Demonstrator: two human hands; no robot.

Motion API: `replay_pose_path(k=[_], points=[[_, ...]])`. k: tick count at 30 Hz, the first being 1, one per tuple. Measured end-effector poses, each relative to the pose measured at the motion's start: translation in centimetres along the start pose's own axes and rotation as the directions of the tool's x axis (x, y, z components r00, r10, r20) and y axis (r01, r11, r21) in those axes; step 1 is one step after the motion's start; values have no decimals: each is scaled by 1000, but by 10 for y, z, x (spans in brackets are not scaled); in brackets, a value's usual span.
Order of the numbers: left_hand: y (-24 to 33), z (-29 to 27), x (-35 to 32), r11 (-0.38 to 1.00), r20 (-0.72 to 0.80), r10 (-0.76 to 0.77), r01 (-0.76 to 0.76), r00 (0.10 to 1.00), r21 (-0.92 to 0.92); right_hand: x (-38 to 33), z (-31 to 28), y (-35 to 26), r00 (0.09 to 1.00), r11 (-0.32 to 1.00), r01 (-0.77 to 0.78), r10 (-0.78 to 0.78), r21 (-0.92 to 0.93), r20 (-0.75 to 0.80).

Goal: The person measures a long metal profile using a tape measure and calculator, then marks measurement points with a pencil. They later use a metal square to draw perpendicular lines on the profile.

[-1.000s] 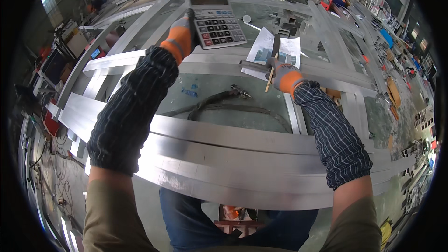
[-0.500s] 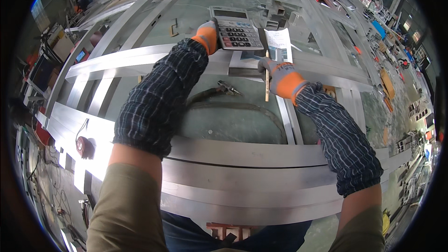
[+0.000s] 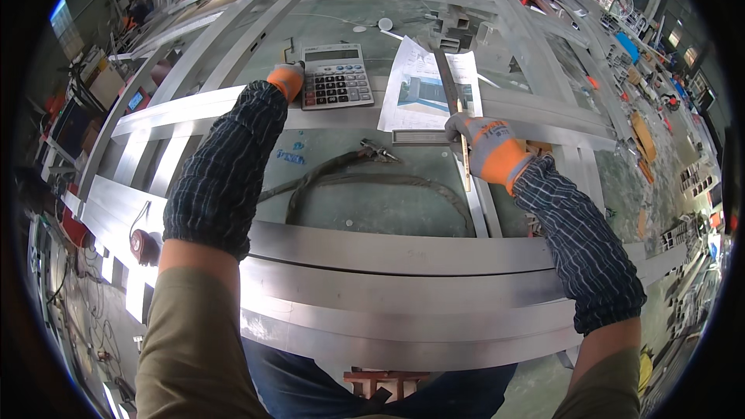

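Gripping a thin pencil-like stick (image 3: 464, 157), the gloved right hand (image 3: 485, 147) is closed round it over an aluminium bar (image 3: 473, 186), just below a printed sheet (image 3: 423, 85). Further left, the gloved left hand (image 3: 287, 80) rests at the edge of a grey calculator (image 3: 335, 76); I cannot tell its grip. A dark hose (image 3: 365, 178) curls between the arms.

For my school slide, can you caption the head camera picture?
Left hand beside grey desk calculator; right hand holds a thin wooden pencil.
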State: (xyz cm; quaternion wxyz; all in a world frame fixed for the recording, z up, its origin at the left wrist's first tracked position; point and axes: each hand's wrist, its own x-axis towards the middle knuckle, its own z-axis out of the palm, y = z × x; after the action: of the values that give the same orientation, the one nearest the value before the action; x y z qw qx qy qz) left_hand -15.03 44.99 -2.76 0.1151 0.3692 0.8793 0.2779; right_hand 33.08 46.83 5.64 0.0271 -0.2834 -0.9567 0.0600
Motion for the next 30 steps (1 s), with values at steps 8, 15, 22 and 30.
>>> replay_pose_path(k=[8, 15, 22, 30], points=[[117, -31, -132, 852, 55, 509, -512, 859, 109, -52, 2, 72, 934, 990, -110, 74, -86, -351], [140, 16, -192, 356, 455, 688, -809, 566, 468, -56, 0, 152, 910, 916, -359, 299, -181, -289], [135, -9, -219, 460, 72, 865, -842, 497, 283, -58, -2, 156, 921, 847, -388, 364, -363, -135], [126, -47, -280, 421, 5, 907, -907, 421, -18, -59, 9, 150, 937, 838, -350, 311, -420, -160]])
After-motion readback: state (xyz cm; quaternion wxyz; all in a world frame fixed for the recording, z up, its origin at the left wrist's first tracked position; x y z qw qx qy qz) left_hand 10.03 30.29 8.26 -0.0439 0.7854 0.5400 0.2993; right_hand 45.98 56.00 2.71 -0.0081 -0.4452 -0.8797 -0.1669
